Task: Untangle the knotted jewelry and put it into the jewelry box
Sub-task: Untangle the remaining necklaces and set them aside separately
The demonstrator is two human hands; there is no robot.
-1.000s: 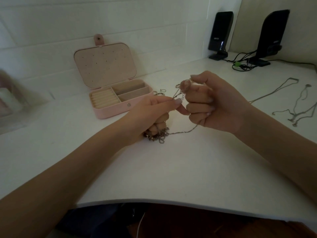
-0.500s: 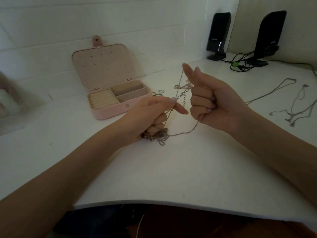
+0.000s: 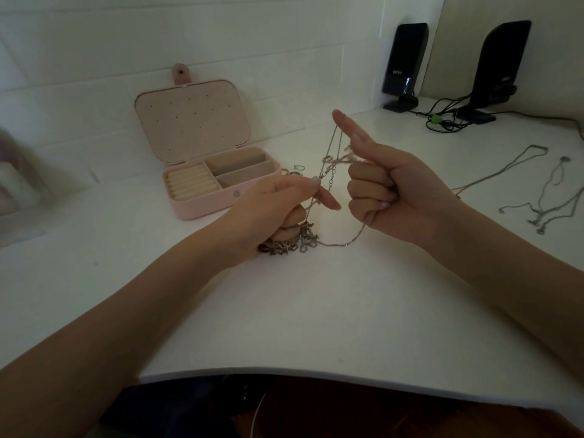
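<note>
I see my left hand (image 3: 278, 210) gripping the tangled chain (image 3: 328, 172), strung toward 1 o'clock over my right hand (image 3: 388, 188), which grips it too.

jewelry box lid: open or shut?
Open. The jewelry box lid stands tipped back toward the wall, exposing the ring rolls and the compartments, which look empty.

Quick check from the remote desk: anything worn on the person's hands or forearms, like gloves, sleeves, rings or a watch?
No gloves and no sleeves: both forearms are bare as far as the head view shows. The left hand and right hand show no ring, watch or wristband. The fingernails look pale and plain, fairly long, without any visible pattern.
</note>
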